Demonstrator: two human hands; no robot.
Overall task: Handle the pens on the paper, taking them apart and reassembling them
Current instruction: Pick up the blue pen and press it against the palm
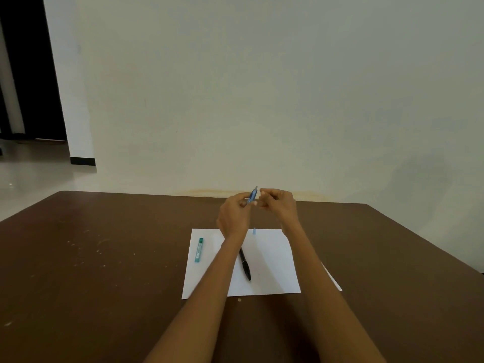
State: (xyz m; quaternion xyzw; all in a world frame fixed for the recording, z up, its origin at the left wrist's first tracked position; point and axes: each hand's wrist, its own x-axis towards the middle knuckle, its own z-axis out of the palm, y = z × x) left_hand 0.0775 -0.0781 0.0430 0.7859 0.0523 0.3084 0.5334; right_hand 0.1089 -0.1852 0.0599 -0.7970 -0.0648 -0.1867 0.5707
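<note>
Much of the blue pen [253, 196] is hidden: only a short tilted stretch with a pale metal tip shows above the fingers of the left hand [234, 215], and the rest sits inside the grip. Whether the pen is whole or already partly apart cannot be told. The right hand [278, 202] is raised just beside the pen's upper end, fingers curled; its fingertips are blurred, so whether it pinches a small part or merely touches the pen is unclear. A tiny pale blue piece [254, 231] lies on the paper [272, 260] below the hands, too small to identify. The top of the black pen [245, 263] is covered by the left forearm; its lower end points toward the person. The paper's near left part is also crossed by that forearm, and a second white strip [332, 277] peeks out past the right forearm, mostly hidden.

Both hands are held up over the far edge of the paper, close together, knuckles outward, wrists bent slightly inward. The left hand grips the blue pen with thumb and curled fingers, the pen tilted up and to the right. Both forearms reach forward from the bottom edge, which cuts them off.

Left of the left arm a teal tube [199, 250] lies on the paper, its label unreadable. The paper lies on a brown table [104, 258].
</note>
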